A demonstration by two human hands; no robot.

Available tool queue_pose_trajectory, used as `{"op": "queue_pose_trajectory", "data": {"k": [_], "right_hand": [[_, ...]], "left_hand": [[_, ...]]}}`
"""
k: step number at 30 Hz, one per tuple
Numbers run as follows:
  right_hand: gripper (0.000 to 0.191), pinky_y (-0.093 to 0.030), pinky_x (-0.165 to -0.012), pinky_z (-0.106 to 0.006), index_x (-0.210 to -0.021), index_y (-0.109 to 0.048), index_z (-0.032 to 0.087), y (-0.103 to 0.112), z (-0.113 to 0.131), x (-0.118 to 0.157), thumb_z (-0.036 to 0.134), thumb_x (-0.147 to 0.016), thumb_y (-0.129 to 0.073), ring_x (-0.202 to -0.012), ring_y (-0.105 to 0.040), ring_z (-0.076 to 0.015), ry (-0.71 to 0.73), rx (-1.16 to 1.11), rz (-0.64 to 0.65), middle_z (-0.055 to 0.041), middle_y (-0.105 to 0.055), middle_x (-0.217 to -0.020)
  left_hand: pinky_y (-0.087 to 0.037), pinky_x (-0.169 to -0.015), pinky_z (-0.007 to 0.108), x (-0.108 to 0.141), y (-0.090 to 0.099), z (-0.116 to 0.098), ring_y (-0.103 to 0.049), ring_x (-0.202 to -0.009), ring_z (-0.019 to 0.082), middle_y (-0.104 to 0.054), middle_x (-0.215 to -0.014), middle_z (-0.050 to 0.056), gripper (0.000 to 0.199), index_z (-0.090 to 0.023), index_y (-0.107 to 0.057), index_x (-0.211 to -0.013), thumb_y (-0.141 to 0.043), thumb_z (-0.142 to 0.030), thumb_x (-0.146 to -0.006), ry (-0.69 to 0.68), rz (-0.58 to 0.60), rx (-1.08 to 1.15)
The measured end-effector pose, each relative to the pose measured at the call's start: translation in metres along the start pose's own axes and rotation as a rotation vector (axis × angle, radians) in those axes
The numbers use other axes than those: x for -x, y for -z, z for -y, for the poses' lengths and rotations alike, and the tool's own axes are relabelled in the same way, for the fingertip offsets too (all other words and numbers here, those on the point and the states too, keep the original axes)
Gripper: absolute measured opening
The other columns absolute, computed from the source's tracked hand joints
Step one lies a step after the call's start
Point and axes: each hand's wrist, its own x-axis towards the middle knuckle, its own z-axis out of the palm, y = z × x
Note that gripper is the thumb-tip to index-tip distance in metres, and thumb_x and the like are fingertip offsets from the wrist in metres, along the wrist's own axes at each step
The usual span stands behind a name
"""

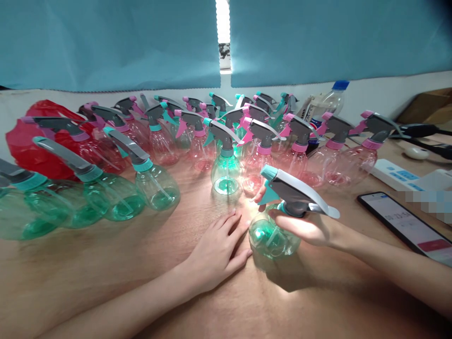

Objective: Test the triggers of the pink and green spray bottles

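My right hand (303, 226) is closed round the neck of a green spray bottle (273, 238) with a grey and teal trigger head, slightly tilted over the table. My left hand (221, 249) lies on the wooden table (162, 268) with its fingers spread, just left of that bottle, and holds nothing. Beyond my hands stands another green bottle (226, 174). Behind it and to its right are several pink bottles (264, 155). On the left stand several green bottles with teal collars (157, 186).
A phone (406, 226) showing a timer lies at the right, near a white power strip (402, 175) and a white mouse-like object (416, 153). A red plastic bag (38, 141) sits at the back left. A clear bottle with a blue cap (334, 101) stands at the back.
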Motion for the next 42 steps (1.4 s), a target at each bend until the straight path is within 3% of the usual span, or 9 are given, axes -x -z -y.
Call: {"op": "queue_pose_trajectory", "data": {"k": [3,6,12,19,25,30,36,42], "right_hand": [[0.007,-0.049,-0.042,-0.027,-0.064,-0.050,0.025,0.000,-0.002,0.001,0.020,-0.066,-0.044,-0.044,-0.049,-0.0145,0.012,-0.032,0.017,0.0039,-0.047,-0.049],[0.020,-0.052,-0.046,-0.027,-0.076,-0.060,0.024,0.000,-0.004,0.000,0.018,-0.065,-0.044,-0.046,-0.055,-0.0153,0.022,-0.073,0.047,0.0029,-0.056,-0.053],[0.049,-0.060,-0.067,-0.034,-0.113,-0.061,0.023,0.000,-0.014,0.004,0.014,-0.066,-0.047,-0.077,-0.070,-0.0229,0.042,-0.206,0.094,-0.0044,-0.071,-0.089],[0.055,-0.060,-0.079,-0.036,-0.125,-0.055,0.024,-0.003,-0.027,0.011,0.009,-0.072,-0.052,-0.095,-0.070,-0.0247,0.081,-0.264,0.066,-0.0073,-0.067,-0.117],[0.058,-0.059,-0.081,-0.034,-0.130,-0.051,0.025,-0.002,-0.028,0.016,0.007,-0.074,-0.052,-0.097,-0.068,-0.0224,0.052,-0.297,0.079,-0.0077,-0.058,-0.132],[0.053,-0.059,-0.072,-0.034,-0.121,-0.058,0.024,-0.003,-0.026,0.015,0.009,-0.071,-0.052,-0.085,-0.070,-0.0226,0.023,-0.205,0.021,-0.0047,-0.069,-0.114],[0.018,-0.058,-0.073,-0.036,-0.098,-0.067,0.023,-0.007,-0.018,0.014,0.024,-0.082,-0.058,-0.082,-0.070,-0.0233,-0.041,-0.110,-0.029,-0.0039,-0.072,-0.086],[0.025,-0.058,-0.071,-0.036,-0.088,-0.068,0.025,-0.001,-0.012,0.018,0.048,-0.078,-0.065,-0.080,-0.068,-0.0234,-0.094,0.045,-0.058,-0.0032,-0.070,-0.082]], "left_hand": [[-0.036,-0.106,0.049,0.000,0.001,0.000,-0.039,-0.130,0.032,-0.045,-0.140,0.017,0.047,-0.014,-0.047,-0.134,-0.050,-0.038,-0.094,0.000,0.013,-0.012],[-0.035,-0.106,0.048,-0.001,0.001,0.000,-0.039,-0.130,0.031,-0.045,-0.140,0.018,0.046,-0.013,-0.048,-0.133,-0.050,-0.037,-0.094,-0.004,0.010,-0.016],[-0.037,-0.105,0.049,0.001,0.000,-0.001,-0.040,-0.129,0.031,-0.046,-0.139,0.016,0.043,-0.015,-0.049,-0.130,-0.052,-0.037,-0.093,-0.002,-0.011,-0.003],[-0.037,-0.106,0.048,0.000,0.001,-0.001,-0.039,-0.130,0.031,-0.046,-0.139,0.016,0.045,-0.014,-0.046,-0.132,-0.051,-0.037,-0.094,-0.004,-0.002,-0.023],[-0.037,-0.105,0.049,0.002,0.001,0.002,-0.039,-0.131,0.031,-0.045,-0.141,0.015,0.046,-0.015,-0.046,-0.134,-0.049,-0.038,-0.094,0.010,0.003,-0.048],[-0.035,-0.106,0.049,0.005,0.002,0.006,-0.038,-0.132,0.030,-0.044,-0.143,0.015,0.047,-0.015,-0.048,-0.134,-0.049,-0.040,-0.094,0.029,-0.006,-0.073],[-0.035,-0.106,0.049,0.014,0.003,0.012,-0.037,-0.133,0.030,-0.042,-0.145,0.015,0.050,-0.015,-0.044,-0.138,-0.046,-0.041,-0.096,0.031,-0.024,-0.096],[-0.036,-0.106,0.049,0.025,0.008,0.018,-0.039,-0.132,0.030,-0.043,-0.144,0.015,0.048,-0.016,-0.046,-0.137,-0.046,-0.040,-0.096,0.056,-0.020,-0.112]]}}
